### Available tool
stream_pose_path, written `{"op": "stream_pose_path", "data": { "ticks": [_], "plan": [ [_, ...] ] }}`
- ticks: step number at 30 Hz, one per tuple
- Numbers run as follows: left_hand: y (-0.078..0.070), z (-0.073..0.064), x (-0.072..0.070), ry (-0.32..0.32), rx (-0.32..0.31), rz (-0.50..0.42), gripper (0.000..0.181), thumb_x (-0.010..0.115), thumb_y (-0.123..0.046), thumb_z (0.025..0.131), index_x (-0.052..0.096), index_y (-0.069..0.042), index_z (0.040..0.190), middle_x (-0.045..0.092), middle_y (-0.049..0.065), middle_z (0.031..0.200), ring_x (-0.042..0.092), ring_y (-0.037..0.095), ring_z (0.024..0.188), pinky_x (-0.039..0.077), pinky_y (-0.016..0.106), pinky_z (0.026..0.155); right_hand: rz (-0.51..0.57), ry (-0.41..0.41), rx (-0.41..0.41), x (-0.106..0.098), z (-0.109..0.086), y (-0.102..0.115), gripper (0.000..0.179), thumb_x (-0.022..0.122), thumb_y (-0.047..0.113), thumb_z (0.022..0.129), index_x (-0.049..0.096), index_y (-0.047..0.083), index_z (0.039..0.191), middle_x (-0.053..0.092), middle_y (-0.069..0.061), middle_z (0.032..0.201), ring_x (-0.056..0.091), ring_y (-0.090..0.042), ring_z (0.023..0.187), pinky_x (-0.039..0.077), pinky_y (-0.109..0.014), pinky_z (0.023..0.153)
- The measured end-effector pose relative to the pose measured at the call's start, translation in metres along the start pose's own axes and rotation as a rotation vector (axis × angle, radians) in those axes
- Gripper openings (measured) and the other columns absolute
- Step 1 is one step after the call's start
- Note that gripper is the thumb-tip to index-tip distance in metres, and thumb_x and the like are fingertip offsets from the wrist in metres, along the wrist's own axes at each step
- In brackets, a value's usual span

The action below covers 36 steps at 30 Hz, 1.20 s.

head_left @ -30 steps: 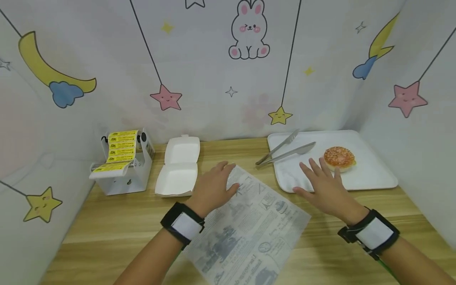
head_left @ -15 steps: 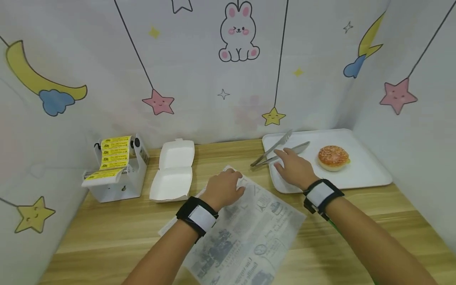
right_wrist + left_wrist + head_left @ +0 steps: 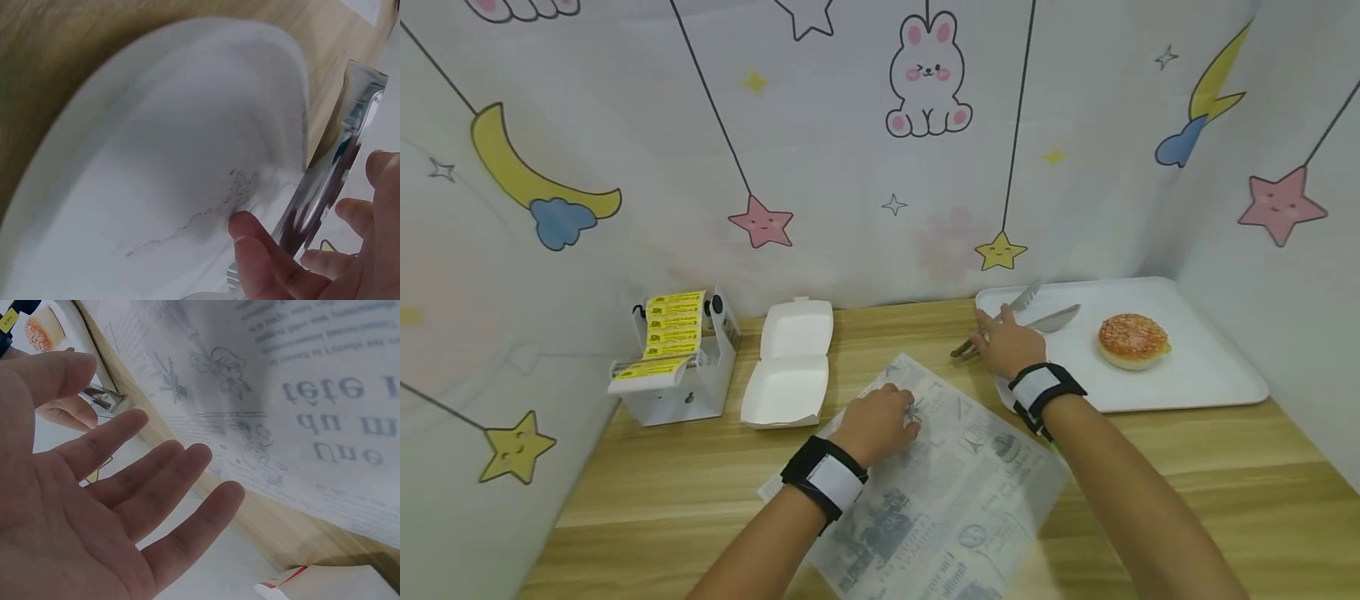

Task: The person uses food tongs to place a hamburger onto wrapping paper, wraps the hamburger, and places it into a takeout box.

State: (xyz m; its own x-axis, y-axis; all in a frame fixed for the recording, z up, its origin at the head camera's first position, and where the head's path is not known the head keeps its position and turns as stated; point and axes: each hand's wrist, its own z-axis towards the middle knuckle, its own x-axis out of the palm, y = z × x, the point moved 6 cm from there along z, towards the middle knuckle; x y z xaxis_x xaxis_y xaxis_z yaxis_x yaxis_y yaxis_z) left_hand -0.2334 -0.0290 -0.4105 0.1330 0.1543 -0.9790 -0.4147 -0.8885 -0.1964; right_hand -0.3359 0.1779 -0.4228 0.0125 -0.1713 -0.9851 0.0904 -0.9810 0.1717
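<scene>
My left hand (image 3: 876, 421) is over the upper part of a sheet of printed wrapping paper (image 3: 970, 467). In the left wrist view its fingers (image 3: 187, 540) are loosely extended beside the paper, holding nothing. My right hand (image 3: 1011, 346) reaches over the metal tongs (image 3: 1054, 319), which lie partly across the left edge of a white tray (image 3: 1210, 375). The right wrist view has the tongs (image 3: 328, 181) between the spread thumb and fingers, with a gap showing. A seeded burger bun (image 3: 1133, 337) sits on the tray, right of that hand.
An opened white clamshell box (image 3: 786, 392) stands left of the paper. Farther left is a label dispenser (image 3: 681, 375) with a roll of yellow labels. A patterned white curtain (image 3: 850, 150) hangs behind the wooden table (image 3: 647, 500).
My right hand has moved left from in front of the bun to the tongs. The left hand stays over the paper, its position there slightly lower. The head view has shifted a little.
</scene>
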Motion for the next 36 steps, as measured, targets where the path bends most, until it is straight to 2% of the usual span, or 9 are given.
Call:
{"op": "stream_pose_path", "data": {
  "ticks": [4, 9, 14, 17, 21, 25, 30, 36],
  "plan": [
    [0.001, -0.001, 0.005, 0.023, -0.020, -0.006, 0.040, 0.071, -0.030, 0.096, 0.068, -0.006, 0.128, 0.068, 0.014, 0.119, 0.068, 0.029, 0.106, 0.058, 0.047, 0.083, 0.032, -0.035, 0.068, 0.004, 0.002, 0.001, 0.060, 0.043, 0.047, 0.108, 0.048, 0.003, 0.149, 0.028, -0.033, 0.158, 0.066, -0.041, 0.072, 0.054, -0.050, 0.059],
    [0.002, -0.001, 0.009, 0.045, -0.026, -0.001, 0.041, 0.071, -0.030, 0.096, 0.067, -0.004, 0.127, 0.068, 0.014, 0.115, 0.067, 0.029, 0.104, 0.058, 0.046, 0.083, 0.107, -0.108, 0.154, 0.003, 0.001, 0.004, 0.065, 0.050, 0.050, 0.104, 0.053, -0.004, 0.140, 0.030, -0.037, 0.154, 0.065, -0.052, 0.086, 0.056, -0.058, 0.068],
    [0.003, -0.002, 0.014, 0.061, -0.021, 0.020, 0.041, 0.070, -0.032, 0.097, 0.067, -0.004, 0.127, 0.068, 0.014, 0.114, 0.067, 0.029, 0.103, 0.058, 0.045, 0.084, 0.172, -0.129, 0.230, 0.001, 0.000, 0.004, 0.056, 0.056, 0.041, 0.101, 0.054, -0.008, 0.128, 0.044, -0.040, 0.131, 0.060, -0.056, 0.096, 0.055, -0.060, 0.075],
    [0.004, -0.003, 0.014, 0.063, -0.021, 0.031, 0.040, 0.070, -0.032, 0.097, 0.067, -0.004, 0.126, 0.068, 0.014, 0.113, 0.066, 0.028, 0.103, 0.058, 0.044, 0.083, 0.200, -0.142, 0.248, 0.004, 0.001, 0.001, 0.050, 0.055, 0.034, 0.099, 0.053, -0.009, 0.124, 0.047, -0.038, 0.120, 0.058, -0.055, 0.097, 0.054, -0.060, 0.075],
    [0.005, -0.006, 0.014, 0.063, -0.018, 0.037, 0.038, 0.070, -0.032, 0.097, 0.068, -0.004, 0.123, 0.067, 0.012, 0.108, 0.064, 0.027, 0.099, 0.058, 0.043, 0.078, 0.225, -0.177, 0.248, 0.011, 0.004, -0.008, 0.043, 0.054, 0.029, 0.096, 0.053, -0.007, 0.119, 0.048, -0.038, 0.116, 0.056, -0.054, 0.096, 0.053, -0.060, 0.073],
    [0.002, -0.005, 0.014, 0.066, -0.011, 0.032, 0.037, 0.070, -0.032, 0.096, 0.068, -0.004, 0.121, 0.065, 0.012, 0.105, 0.063, 0.027, 0.098, 0.057, 0.044, 0.077, 0.258, -0.230, 0.246, 0.007, 0.001, -0.021, 0.037, 0.051, 0.029, 0.095, 0.053, -0.004, 0.114, 0.048, -0.035, 0.114, 0.056, -0.054, 0.095, 0.051, -0.059, 0.072],
    [0.004, -0.005, 0.015, 0.071, -0.017, 0.029, 0.037, 0.069, -0.032, 0.097, 0.068, -0.005, 0.121, 0.065, 0.012, 0.106, 0.063, 0.028, 0.100, 0.057, 0.045, 0.078, 0.272, -0.273, 0.208, -0.008, -0.009, -0.027, 0.036, 0.050, 0.029, 0.095, 0.053, -0.001, 0.116, 0.048, -0.031, 0.110, 0.056, -0.049, 0.088, 0.048, -0.056, 0.068],
    [0.007, -0.006, 0.017, 0.056, -0.015, 0.013, 0.038, 0.069, -0.031, 0.097, 0.068, -0.004, 0.124, 0.066, 0.013, 0.107, 0.063, 0.028, 0.100, 0.057, 0.045, 0.078, 0.306, -0.321, 0.102, -0.036, -0.029, -0.028, 0.035, 0.055, 0.023, 0.094, 0.059, 0.000, 0.121, 0.053, -0.032, 0.112, 0.058, -0.042, 0.079, 0.048, -0.050, 0.063]
  ]
}}
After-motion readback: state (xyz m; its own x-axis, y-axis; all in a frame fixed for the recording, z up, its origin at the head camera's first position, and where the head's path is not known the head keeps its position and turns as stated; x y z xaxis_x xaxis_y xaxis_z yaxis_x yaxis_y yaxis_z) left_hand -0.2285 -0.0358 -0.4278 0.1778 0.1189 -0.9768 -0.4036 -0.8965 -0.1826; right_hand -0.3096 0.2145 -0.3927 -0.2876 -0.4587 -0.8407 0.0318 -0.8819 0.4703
